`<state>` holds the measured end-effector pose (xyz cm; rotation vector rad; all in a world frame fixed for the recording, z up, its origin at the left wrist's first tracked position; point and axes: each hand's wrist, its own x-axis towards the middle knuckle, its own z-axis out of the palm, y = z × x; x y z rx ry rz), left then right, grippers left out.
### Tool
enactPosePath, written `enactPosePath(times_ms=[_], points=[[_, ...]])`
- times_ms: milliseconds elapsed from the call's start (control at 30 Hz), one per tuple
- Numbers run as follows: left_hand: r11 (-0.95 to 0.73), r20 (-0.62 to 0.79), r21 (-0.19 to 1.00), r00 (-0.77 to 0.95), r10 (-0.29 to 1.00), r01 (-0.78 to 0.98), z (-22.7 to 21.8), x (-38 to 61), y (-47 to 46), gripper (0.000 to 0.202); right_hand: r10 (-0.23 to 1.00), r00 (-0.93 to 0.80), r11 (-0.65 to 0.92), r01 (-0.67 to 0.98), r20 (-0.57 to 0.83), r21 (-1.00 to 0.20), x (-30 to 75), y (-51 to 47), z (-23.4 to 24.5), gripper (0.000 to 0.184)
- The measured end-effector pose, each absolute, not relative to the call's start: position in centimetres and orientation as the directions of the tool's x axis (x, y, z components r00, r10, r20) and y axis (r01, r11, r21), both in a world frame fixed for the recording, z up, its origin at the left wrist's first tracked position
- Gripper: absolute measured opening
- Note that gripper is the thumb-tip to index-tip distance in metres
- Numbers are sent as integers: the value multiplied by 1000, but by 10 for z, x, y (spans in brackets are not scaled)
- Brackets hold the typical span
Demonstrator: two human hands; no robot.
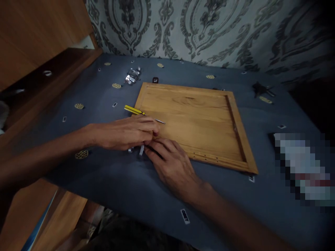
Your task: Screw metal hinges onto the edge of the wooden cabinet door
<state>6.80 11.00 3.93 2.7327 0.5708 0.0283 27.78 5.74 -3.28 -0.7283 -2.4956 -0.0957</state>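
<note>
A framed wooden panel (191, 115), like a cabinet door, lies flat with a recessed middle and a row of small holes along its near edge. Both my hands meet at its near left corner. My left hand (128, 131) comes from the left, its fingers bent down and closed at the corner. Opposite it, my right hand (174, 164) has its fingers curled in against the same spot. Between and below the fingertips a small metal hinge (141, 150) sticks out; the rest is covered. A screwdriver (134, 110) with a yellow handle rests across the panel's left side, just beyond my left hand.
A pile of metal hinges (133, 75) lies at the back left of the blue patterned cloth (104, 167). A black tool (263, 90) is at the far right, and a blurred-out packet (303, 167) nearer. Patterned curtain (162, 28) hangs behind; wooden furniture (44, 31) stands left.
</note>
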Motion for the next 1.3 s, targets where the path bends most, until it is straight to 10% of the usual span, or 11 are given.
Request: enactPosePath(times_ms=[433, 833, 1300], points=[[-732, -3, 544, 873, 488, 411, 32, 53, 113, 17, 482, -715, 855, 511, 506, -92, 279, 56, -30, 25], [-726, -46, 281, 764, 643, 628, 36, 55, 94, 15, 465, -716, 865, 492, 521, -95, 279, 57, -33, 27], [-640, 4, 375, 689, 725, 671, 19, 58, 96, 11, 475, -719, 861, 500, 507, -98, 279, 57, -33, 25]])
